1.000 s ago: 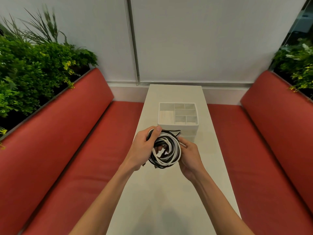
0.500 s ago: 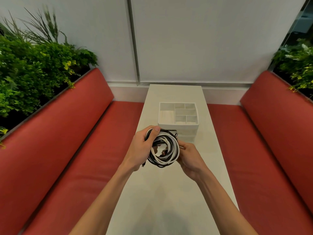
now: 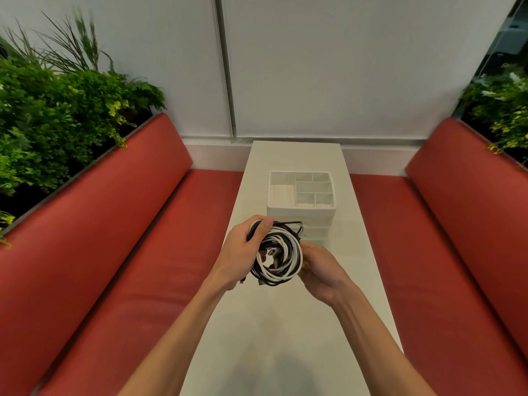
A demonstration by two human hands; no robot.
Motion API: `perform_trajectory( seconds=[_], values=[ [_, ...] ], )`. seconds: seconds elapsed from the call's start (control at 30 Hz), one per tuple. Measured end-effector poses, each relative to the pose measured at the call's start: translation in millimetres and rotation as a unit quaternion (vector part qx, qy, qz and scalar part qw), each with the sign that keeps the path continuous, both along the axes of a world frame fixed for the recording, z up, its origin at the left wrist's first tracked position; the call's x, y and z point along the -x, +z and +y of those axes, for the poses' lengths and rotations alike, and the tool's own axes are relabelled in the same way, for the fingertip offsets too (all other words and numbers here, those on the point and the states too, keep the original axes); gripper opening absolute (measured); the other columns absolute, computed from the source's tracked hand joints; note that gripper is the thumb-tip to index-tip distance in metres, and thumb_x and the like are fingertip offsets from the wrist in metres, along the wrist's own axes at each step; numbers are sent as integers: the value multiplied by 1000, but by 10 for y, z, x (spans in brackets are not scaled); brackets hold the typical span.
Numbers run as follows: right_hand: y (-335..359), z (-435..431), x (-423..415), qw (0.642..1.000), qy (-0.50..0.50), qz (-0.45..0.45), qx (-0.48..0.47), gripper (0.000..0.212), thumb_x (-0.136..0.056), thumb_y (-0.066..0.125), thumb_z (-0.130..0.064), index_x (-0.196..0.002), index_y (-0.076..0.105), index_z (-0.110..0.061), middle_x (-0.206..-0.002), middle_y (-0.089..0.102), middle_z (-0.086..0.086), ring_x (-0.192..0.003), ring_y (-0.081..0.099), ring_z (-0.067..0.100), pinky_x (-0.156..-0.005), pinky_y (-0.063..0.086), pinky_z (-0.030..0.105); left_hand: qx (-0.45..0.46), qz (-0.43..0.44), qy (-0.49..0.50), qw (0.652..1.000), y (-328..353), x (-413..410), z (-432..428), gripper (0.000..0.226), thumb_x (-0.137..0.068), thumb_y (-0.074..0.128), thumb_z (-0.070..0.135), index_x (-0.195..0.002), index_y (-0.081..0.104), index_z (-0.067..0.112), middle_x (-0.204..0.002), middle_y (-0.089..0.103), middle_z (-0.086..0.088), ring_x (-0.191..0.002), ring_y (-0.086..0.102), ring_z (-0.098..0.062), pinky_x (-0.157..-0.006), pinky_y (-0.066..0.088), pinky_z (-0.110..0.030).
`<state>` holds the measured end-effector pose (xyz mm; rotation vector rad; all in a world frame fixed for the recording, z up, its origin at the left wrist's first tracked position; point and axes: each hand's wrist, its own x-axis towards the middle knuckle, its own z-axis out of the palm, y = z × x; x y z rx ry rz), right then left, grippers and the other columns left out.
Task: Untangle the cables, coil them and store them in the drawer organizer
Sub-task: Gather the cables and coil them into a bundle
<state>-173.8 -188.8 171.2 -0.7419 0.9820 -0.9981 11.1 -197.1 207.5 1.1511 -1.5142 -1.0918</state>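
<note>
Black-and-white cables [image 3: 278, 254] gripped by left hand [image 3: 240, 250] and right hand [image 3: 321, 270] over the middle of the table [image 3: 285, 324], organizer [image 3: 300, 209] just beyond

Setting: booth seating nook, café or lounge type; office break area equally possible.
Evidence: left bench [image 3: 100, 224] and right bench [image 3: 457, 224], red padded, facing each other. Narrow white counter [image 3: 285, 324] between them, butting against white panelled wall [image 3: 343, 67]. Dense green plants behind left backrest [image 3: 57, 110] and right backrest [image 3: 500, 110]. Glass pane [image 3: 511, 30] upper right.
</note>
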Motion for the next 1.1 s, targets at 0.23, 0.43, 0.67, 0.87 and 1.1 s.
perform_trajectory(
  seconds=[0.23, 0.43, 0.67, 0.87, 1.1],
  values=[
    [-16, 96, 23, 992, 19, -123, -33, 63, -103, 42, -43, -136, 71, 2, -134, 64, 23, -120, 56, 38, -105, 51, 53, 53, -45, 64, 996, -199, -4, -64, 28, -112, 51, 36, -106, 75, 22, -97, 78, 8, -94, 72, -12, -84, 55, -33],
    [-33, 205, -186, 996, 14, 56, 75, 35, -101, 72, -37, -128, 77, -15, -120, 78, 18, -113, 74, 40, -96, 63, 52, 64, -79, 117, 988, -442, 73, -42, 26, -111, 53, 34, -105, 74, 20, -92, 77, 12, -89, 71, -6, -76, 53, -24],
    [-267, 225, -85, 994, -10, 95, 60, 20, -96, 76, -15, -113, 81, -6, -108, 81, 20, -104, 77, 37, -95, 63, 49, -4, -25, 149, 988, -694, 178, 15, 30, -111, 52, 39, -105, 75, 21, -92, 78, 9, -88, 72, -8, -75, 54, -23],
    [-494, 249, -194, 989, -99, 100, 46, 55, -88, 87, -30, -135, 59, -30, -113, 81, 2, -107, 78, 27, -88, 64, 54, -42, -12, 151, 988, -873, 278, 32, 32, -111, 51, 43, -102, 74, 22, -90, 78, 9, -87, 72, -10, -76, 53, -28],
    [-690, 241, -53, 959, -89, 252, 95, 36, -90, 85, -50, -116, 72, -28, -111, 80, -9, -102, 76, 9, -89, 60, 33, -69, -26, 154, 985, -1074, 279, 56, 35, -110, 51, 47, -97, 74, 23, -86, 77, 7, -84, 72, -14, -77, 57, -36]
  ],
)
